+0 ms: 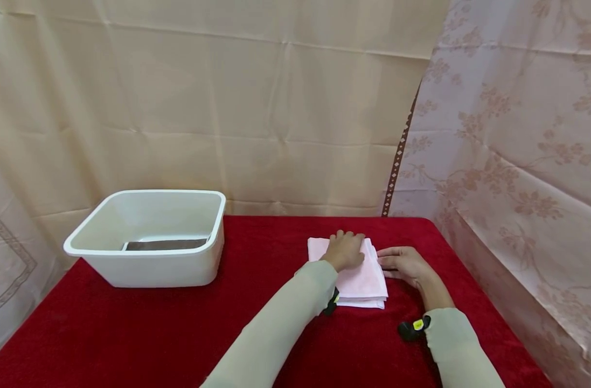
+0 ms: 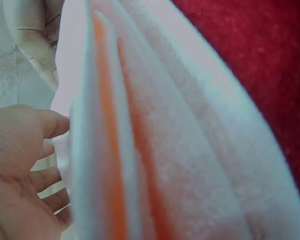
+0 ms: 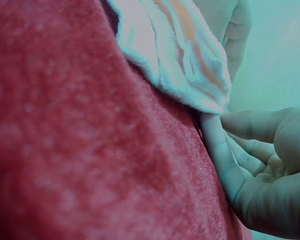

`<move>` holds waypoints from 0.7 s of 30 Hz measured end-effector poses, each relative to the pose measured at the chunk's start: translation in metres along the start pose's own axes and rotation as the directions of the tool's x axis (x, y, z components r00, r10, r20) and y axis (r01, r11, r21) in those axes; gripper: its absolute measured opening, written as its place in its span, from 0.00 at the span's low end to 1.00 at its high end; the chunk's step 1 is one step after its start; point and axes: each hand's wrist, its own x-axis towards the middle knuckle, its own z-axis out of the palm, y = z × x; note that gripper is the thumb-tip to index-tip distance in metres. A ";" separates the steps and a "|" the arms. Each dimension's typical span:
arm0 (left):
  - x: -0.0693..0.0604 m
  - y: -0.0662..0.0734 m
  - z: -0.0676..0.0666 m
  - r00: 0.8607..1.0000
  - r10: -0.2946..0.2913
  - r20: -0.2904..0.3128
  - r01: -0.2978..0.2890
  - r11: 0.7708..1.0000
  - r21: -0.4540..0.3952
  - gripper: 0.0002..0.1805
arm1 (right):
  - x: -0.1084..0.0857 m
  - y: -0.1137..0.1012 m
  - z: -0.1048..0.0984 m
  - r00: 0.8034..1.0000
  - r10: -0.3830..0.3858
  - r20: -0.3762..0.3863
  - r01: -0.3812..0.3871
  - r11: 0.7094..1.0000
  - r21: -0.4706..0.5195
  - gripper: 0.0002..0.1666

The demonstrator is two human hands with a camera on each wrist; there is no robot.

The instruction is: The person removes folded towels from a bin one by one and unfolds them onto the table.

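A folded pale pink towel (image 1: 365, 280) lies on the red-covered table, its layers stacked. My left hand (image 1: 345, 251) rests on top of it with the fingers spread, pointing away from me. In the left wrist view, the towel's layered edge (image 2: 165, 125) fills the middle, blurred and close, with the left hand (image 2: 20, 170) beside it. My right hand (image 1: 408, 264) is at the towel's right side, fingers fairly straight. Seen from the right wrist, its fingertips meet the towel's corner (image 3: 210, 90); one digit lies low along the table. Whether they pinch the fabric is unclear.
A white plastic basin (image 1: 164, 269) stands at the table's left, with a flat grey-brown item (image 1: 166, 245) inside. Beige curtain (image 1: 276, 108) hangs behind the red table cover (image 1: 256, 258), and floral fabric (image 1: 533, 178) hangs close along the right edge.
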 end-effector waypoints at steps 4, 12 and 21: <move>0.000 0.001 0.000 1.000 -0.014 -0.006 0.014 1.000 0.021 0.29 | -0.001 -0.002 0.001 1.000 0.007 -0.004 -0.007 1.000 -0.014 0.23; -0.001 0.005 0.001 0.998 -0.003 -0.066 0.007 0.998 0.064 0.22 | -0.002 -0.002 0.001 1.000 0.019 -0.004 -0.019 1.000 -0.005 0.24; 0.000 0.002 -0.007 0.981 0.089 -0.170 -0.086 0.996 0.023 0.10 | -0.002 -0.004 0.000 0.999 0.003 0.038 -0.004 1.000 0.031 0.25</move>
